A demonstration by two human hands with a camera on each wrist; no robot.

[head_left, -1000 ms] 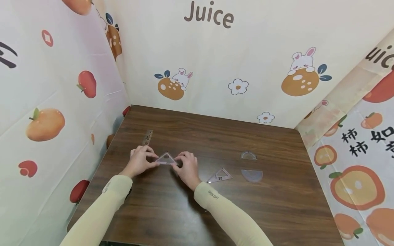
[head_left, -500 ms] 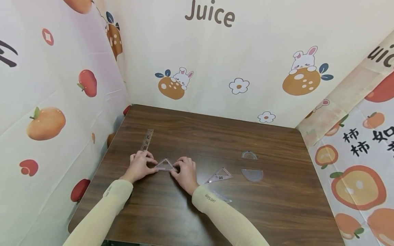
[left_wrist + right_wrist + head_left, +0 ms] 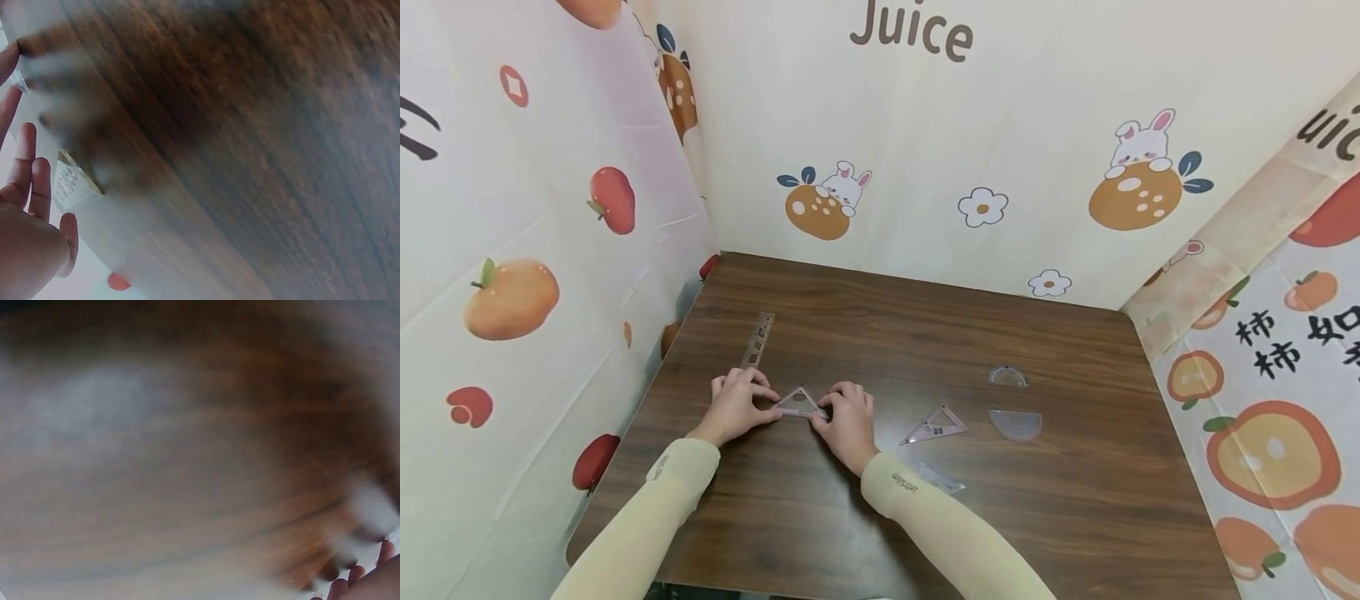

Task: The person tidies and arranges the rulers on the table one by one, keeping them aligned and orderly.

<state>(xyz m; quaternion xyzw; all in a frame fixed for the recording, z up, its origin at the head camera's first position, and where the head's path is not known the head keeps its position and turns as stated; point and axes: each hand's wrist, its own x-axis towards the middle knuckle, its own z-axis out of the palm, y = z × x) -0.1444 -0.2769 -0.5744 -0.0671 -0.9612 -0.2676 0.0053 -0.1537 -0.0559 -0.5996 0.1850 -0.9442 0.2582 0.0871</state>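
Brown table (image 3: pixel 760 525), left hand (image 3: pixel 734 406) and right hand (image 3: pixel 848 423) pinching clear triangle (image 3: pixel 797 412), apex forward, long edge crosswise

From above, the head view faces forward and down; both wrist views, much nearer, share its table (image 3: pixel 917 358) at six o'clock.

"Juice" (image 3: pixel 912 33) stands in brown letters on the back sheet (image 3: pixel 910 125), above the far edge of the bench (image 3: pixel 820 533). On the right-hand sheet (image 3: pixel 1217 383), beyond the far right corner, are a cut-off "uic" (image 3: pixel 1328 135) and black characters 柿, 柿, 如 (image 3: pixel 1333 324). The right sleeve (image 3: pixel 955 525) reads "Let's Slim"; the left sleeve's lettering (image 3: pixel 659 468) is unclear. Marks on the ruler (image 3: pixel 757 340) and set square (image 3: pixel 936 432) are too small to read.
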